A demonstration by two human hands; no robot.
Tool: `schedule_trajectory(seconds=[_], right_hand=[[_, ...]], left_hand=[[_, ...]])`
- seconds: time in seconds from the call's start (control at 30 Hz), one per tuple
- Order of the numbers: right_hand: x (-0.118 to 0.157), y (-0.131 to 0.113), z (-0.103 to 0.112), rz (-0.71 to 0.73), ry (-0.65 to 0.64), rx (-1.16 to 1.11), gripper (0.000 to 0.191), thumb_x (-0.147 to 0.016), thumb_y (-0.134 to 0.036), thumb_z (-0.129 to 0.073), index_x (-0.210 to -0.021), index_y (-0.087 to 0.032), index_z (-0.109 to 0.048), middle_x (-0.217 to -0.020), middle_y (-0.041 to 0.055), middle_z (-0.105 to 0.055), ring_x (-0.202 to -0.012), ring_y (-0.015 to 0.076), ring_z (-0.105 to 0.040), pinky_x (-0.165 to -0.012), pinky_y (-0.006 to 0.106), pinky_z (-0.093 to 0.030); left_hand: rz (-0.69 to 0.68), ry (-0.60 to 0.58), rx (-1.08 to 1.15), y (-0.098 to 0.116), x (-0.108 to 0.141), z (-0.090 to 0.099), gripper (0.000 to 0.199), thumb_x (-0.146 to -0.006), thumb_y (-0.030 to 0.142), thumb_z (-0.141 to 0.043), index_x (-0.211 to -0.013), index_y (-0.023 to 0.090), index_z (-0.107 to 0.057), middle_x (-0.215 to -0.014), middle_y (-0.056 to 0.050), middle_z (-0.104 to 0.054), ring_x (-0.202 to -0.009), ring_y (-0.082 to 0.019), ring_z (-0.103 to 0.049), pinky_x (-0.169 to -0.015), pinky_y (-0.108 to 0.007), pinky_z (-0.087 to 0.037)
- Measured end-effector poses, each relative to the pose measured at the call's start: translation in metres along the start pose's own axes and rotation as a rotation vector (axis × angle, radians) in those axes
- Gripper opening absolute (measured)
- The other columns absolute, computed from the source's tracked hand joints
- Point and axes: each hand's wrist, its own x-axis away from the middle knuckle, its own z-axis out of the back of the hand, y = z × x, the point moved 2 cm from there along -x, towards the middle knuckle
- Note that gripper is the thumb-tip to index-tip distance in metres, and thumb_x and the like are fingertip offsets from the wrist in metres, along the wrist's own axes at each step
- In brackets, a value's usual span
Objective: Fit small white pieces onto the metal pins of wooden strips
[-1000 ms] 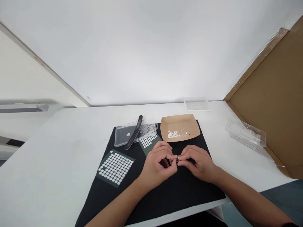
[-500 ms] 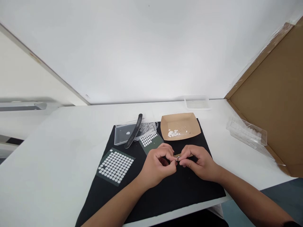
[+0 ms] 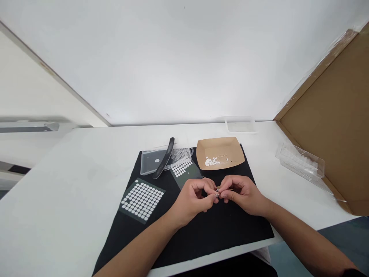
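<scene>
Over the black mat (image 3: 213, 242), my left hand (image 3: 196, 200) and my right hand (image 3: 243, 194) meet fingertip to fingertip. Both are closed in a pinch around a tiny whitish piece (image 3: 217, 194), too small and covered for me to tell its kind. A bit of something tan shows just behind the fingertips. Beyond them stands a brown paper tray (image 3: 220, 145) with small white flakes (image 3: 211, 161) in it. Left of my hands lie two dark green sheets with rows of white oval stickers, a near sheet (image 3: 142, 200) and a far sheet (image 3: 184, 175) partly hidden by my left hand.
A curved black tool (image 3: 164, 158) rests across a clear plastic case (image 3: 148, 163) holding thin clear pieces. Another clear container (image 3: 302, 161) sits at the right by a cardboard panel (image 3: 331, 115). A shallow clear tray (image 3: 240, 126) stands near the wall.
My left fingers have closed in nearer to the right ones, and the thumb and forefinger are now together on the small piece. The view has shifted slightly.
</scene>
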Motion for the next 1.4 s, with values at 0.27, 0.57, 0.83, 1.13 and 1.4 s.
schedule_trajectory(seconds=[0.27, 0.57, 0.83, 1.13, 1.4], right_hand=[[0.000, -0.001, 0.002, 0.001, 0.010, 0.013, 0.025, -0.093, -0.043, -0.084, -0.094, -0.019, -0.077, -0.087, 0.0027, -0.074, -0.068, 0.0132, -0.070, -0.065, 0.027, -0.059], [0.001, -0.001, 0.003, 0.093, 0.047, 0.046, 0.017, -0.097, -0.037, -0.080, -0.098, -0.020, -0.077, -0.089, 0.0025, -0.074, -0.067, 0.0123, -0.070, -0.064, 0.026, -0.058], [0.003, -0.009, 0.002, 0.244, 0.109, 0.222, 0.008, -0.100, -0.031, -0.077, -0.100, -0.023, -0.078, -0.094, 0.0036, -0.074, -0.070, 0.0132, -0.072, -0.065, 0.027, -0.060], [0.003, -0.015, 0.005, 0.505, 0.109, 0.529, 0.011, -0.100, -0.020, -0.076, -0.109, -0.026, -0.076, -0.098, 0.0029, -0.081, -0.090, 0.0166, -0.077, -0.078, 0.027, -0.064], [0.001, -0.017, 0.004, 0.609, 0.058, 0.681, 0.018, -0.102, -0.017, -0.072, -0.118, -0.025, -0.072, -0.101, 0.0043, -0.080, -0.092, 0.0165, -0.076, -0.080, 0.027, -0.064]], left_hand=[[0.060, -0.030, -0.012, 0.001, 0.001, 0.000, 0.026, -0.079, 0.037, -0.088, -0.075, 0.015, -0.077, -0.080, -0.008, -0.070, -0.064, -0.015, -0.064, -0.037, -0.017, -0.046], [0.033, -0.085, -0.041, 0.007, 0.003, 0.003, 0.022, -0.086, 0.037, -0.086, -0.091, 0.015, -0.084, -0.093, -0.010, -0.071, -0.068, -0.015, -0.066, -0.042, -0.018, -0.052], [-0.025, -0.051, -0.058, 0.008, 0.002, 0.004, 0.021, -0.084, 0.034, -0.090, -0.093, 0.016, -0.085, -0.095, -0.010, -0.069, -0.069, -0.014, -0.065, -0.041, -0.017, -0.053], [0.025, -0.069, -0.123, 0.013, 0.000, 0.003, 0.027, -0.091, 0.041, -0.083, -0.087, 0.014, -0.084, -0.093, -0.009, -0.066, -0.072, -0.013, -0.062, -0.044, -0.015, -0.055], [0.034, -0.027, -0.155, 0.011, 0.002, 0.002, 0.031, -0.092, 0.044, -0.080, -0.088, 0.014, -0.080, -0.091, -0.006, -0.065, -0.065, -0.010, -0.059, -0.044, -0.016, -0.053]])
